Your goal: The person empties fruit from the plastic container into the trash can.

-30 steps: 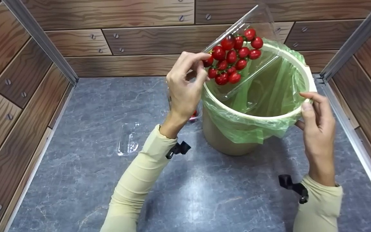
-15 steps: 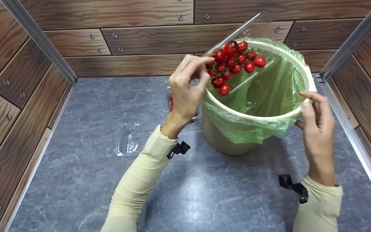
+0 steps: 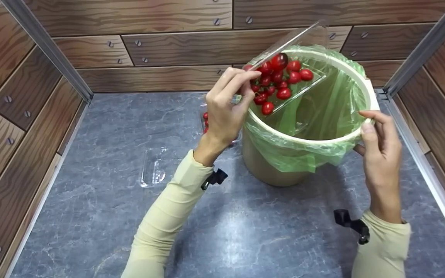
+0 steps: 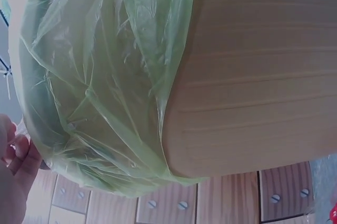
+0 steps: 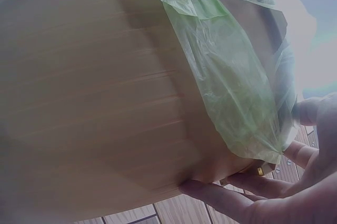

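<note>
My left hand point(image 3: 227, 104) pinches the near-left edge of a clear plastic container point(image 3: 307, 90), tilted over the mouth of a bin point(image 3: 276, 173). Red cherry tomatoes point(image 3: 284, 93) on green stems lie bunched against the clear plastic, close to my fingers. A pale green bag point(image 3: 346, 88) lines the bin and folds down over its cream rim point(image 3: 323, 141). At the bin's right side my right hand point(image 3: 383, 150) grips the rim, thumb on top. In the right wrist view, its fingers point(image 5: 210, 195) spread along the bin's outer wall.
Left of the bin, partly behind my left wrist, another clear box of red tomatoes point(image 3: 206, 122) sits on the grey marbled surface point(image 3: 102, 216). Farther left lies a clear plastic tray or lid point(image 3: 153, 170). Wood-patterned walls point(image 3: 149, 50) enclose the area.
The clear container has come down closer to the bin's mouth, and the tomatoes have shifted with it. My left hand has moved slightly right; my right hand stays on the rim.
</note>
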Tool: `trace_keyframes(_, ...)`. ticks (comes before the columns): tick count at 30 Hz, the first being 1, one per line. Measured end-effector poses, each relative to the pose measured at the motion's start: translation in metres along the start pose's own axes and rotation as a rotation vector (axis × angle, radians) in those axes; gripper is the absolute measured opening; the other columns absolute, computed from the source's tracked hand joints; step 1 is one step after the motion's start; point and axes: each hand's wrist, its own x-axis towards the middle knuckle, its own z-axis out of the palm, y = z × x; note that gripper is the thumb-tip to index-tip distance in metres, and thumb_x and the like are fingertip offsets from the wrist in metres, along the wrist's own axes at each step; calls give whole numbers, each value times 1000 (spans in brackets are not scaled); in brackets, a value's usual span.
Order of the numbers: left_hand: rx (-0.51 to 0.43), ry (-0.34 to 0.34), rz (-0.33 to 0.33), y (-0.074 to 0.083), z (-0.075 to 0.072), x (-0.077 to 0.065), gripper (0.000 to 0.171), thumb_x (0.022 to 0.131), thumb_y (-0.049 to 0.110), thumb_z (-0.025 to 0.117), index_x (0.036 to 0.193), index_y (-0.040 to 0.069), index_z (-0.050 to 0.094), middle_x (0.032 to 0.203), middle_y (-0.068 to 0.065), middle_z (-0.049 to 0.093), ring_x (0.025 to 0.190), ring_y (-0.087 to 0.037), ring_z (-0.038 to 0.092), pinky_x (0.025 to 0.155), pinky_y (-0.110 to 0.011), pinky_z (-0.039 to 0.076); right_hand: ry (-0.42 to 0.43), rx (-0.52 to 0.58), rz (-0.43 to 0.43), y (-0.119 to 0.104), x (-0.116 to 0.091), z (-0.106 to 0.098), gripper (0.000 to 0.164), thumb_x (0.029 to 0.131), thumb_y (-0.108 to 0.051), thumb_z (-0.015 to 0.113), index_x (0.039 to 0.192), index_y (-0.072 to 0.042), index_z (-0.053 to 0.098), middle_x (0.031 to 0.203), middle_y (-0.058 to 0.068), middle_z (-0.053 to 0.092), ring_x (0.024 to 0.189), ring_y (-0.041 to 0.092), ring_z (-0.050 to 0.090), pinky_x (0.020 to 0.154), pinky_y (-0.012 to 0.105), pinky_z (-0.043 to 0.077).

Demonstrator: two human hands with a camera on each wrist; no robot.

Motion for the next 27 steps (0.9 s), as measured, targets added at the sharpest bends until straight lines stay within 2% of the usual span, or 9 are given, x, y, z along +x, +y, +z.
trace_keyframes(11,34,-26,56,0,1,0,36,81,-18,57,107,-1,76,95,-9,68,82,-16,61,72,-23,55,9,-11,2,0,0,-1,30,104,-9,56,132,0,63,127,22,61,93,26,65,74,28,64)
trace_keyframes(19,83,-36,83,1,1,-2,32,83,-15,62,108,0,76,93,-11,66,77,-15,58,68,-23,53,-1,6,-13,1,0,-1,31,104,-9,55,132,1,62,126,22,60,93,25,65,74,28,64)
trace_keyframes(27,123,-26,157,3,2,-2,30,85,-15,63,108,-2,76,96,-13,67,85,-20,63,78,-25,57,-6,25,-11,1,1,0,30,104,-9,55,132,1,62,127,23,59,94,26,66,75,29,64)
